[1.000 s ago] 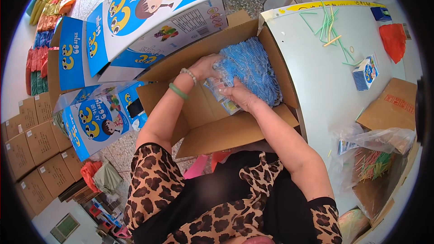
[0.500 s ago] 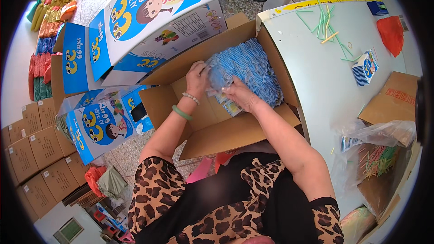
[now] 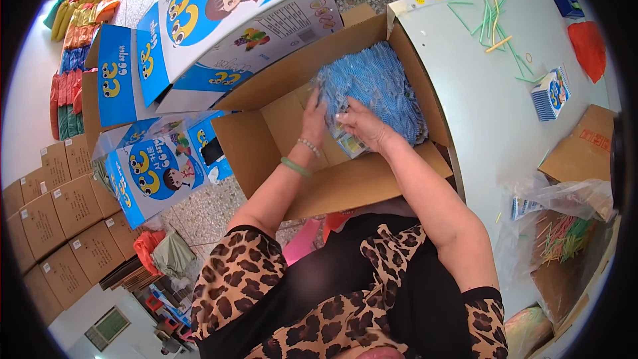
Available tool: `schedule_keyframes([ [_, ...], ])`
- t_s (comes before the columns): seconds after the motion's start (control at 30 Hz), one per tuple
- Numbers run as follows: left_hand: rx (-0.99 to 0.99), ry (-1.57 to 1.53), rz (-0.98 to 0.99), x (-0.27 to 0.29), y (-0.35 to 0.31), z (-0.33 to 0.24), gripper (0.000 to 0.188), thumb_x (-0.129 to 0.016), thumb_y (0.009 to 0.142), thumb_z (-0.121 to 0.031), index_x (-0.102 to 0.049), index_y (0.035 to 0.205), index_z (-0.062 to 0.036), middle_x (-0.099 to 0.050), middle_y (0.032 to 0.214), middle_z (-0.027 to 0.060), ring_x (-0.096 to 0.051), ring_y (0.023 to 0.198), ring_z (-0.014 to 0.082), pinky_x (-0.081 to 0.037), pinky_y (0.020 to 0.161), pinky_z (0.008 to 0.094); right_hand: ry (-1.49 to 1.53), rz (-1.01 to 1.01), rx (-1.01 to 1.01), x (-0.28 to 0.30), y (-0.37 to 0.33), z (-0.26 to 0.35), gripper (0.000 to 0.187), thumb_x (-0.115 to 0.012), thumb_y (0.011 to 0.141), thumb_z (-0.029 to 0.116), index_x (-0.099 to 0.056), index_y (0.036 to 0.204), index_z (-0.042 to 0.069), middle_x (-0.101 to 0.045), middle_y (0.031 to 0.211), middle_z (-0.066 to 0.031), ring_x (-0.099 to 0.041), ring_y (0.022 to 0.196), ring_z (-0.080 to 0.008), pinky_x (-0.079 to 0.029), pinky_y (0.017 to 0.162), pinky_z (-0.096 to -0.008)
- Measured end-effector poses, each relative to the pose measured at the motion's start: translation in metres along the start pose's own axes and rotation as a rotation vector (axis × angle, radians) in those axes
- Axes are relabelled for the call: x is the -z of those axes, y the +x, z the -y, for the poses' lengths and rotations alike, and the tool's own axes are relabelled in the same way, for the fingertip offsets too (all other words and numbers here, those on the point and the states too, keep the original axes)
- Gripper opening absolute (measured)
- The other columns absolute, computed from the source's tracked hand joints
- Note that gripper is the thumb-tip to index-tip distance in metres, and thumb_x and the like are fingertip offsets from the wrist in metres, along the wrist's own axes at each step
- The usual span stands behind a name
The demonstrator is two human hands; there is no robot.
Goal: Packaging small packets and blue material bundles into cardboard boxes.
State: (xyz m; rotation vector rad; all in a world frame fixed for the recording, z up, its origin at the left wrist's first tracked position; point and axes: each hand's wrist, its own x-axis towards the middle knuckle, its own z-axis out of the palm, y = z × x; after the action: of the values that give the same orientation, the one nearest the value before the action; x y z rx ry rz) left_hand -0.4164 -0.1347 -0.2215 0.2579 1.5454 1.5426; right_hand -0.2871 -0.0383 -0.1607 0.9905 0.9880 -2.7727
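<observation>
Nearest are the person's leopard-print sleeves (image 3: pixel 242 266), the bare forearms reaching into an open brown carton (image 3: pixel 332 193). A green bangle (image 3: pixel 296 166) and a beaded bracelet (image 3: pixel 310 147) circle the left wrist. The left hand (image 3: pixel 315 118) has its fingers fairly straight at the left edge of the blue-and-white striped packets (image 3: pixel 375 86); whether it grips any cannot be told. The right hand (image 3: pixel 364 125), partly open with bent fingers, is at their near side; its hold is likewise unclear. The packets lie massed in the right part of the carton. To the right, the white counter (image 3: pixel 458 86) bears a small packet bundle (image 3: pixel 550 95) and, farther off, scattered green straws (image 3: pixel 488 23). Beyond the carton's left side stands a large blue-and-white printed box (image 3: pixel 266 40). Stacked brown cartons (image 3: pixel 66 219) stand far left.
</observation>
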Motion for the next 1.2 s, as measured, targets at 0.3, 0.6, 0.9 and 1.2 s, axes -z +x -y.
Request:
schedule_keyframes([
  [0.3, -0.102, -0.066, -0.019, -0.06, -0.024, -0.017, 0.055, -0.04, 0.095, -0.027, -0.022, 0.144, -0.0071, -0.031, 0.143, 0.0093, -0.033, 0.129, 0.0224, -0.026, 0.107, 0.0316, -0.149, -0.07, 0.026, 0.0, -0.01, 0.004, 0.061, -0.059, 0.079, 0.012, -0.034, 0.134, 0.006, -0.05, 0.123, -0.01, -0.047, 0.11, -0.02, -0.037, 0.095, -0.0337],
  [0.6, -0.159, 0.039, 0.042, -0.064, -0.004, 0.005, 0.067, -0.041, 0.094, -0.04, -0.011, 0.145, -0.0083, -0.028, 0.144, 0.0103, -0.031, 0.129, 0.0236, -0.024, 0.107, 0.034, -0.434, -0.251, 0.04, 0.009, -0.001, -0.003, 0.072, -0.065, 0.073, 0.015, -0.032, 0.135, 0.001, -0.049, 0.127, -0.0202, -0.045, 0.119, -0.0338, -0.036, 0.099, -0.0377],
  [0.9, -0.284, 0.771, -0.109, -0.017, 0.021, 0.02, 0.06, -0.043, 0.091, -0.026, -0.021, 0.143, -0.0047, -0.026, 0.145, 0.0178, -0.025, 0.133, 0.0314, -0.02, 0.11, 0.036, -1.043, -0.349, 0.221, -0.004, -0.101, 0.055, 0.043, -0.061, 0.077, 0.015, -0.054, 0.116, -0.001, -0.058, 0.116, -0.0185, -0.055, 0.11, -0.0292, -0.043, 0.093, -0.0343],
  [1.2, 0.015, -0.183, -0.191, -0.021, 0.009, -0.01, 0.044, -0.055, 0.09, -0.014, -0.041, 0.131, -0.0016, -0.052, 0.123, 0.0096, -0.052, 0.108, 0.0179, -0.042, 0.091, 0.0288, -0.835, -0.421, 0.306, -0.01, -0.175, 0.041, 0.03, -0.056, 0.083, 0.006, -0.055, 0.111, -0.001, -0.062, 0.101, -0.0089, -0.058, 0.095, -0.0156, -0.045, 0.086, -0.0273],
])
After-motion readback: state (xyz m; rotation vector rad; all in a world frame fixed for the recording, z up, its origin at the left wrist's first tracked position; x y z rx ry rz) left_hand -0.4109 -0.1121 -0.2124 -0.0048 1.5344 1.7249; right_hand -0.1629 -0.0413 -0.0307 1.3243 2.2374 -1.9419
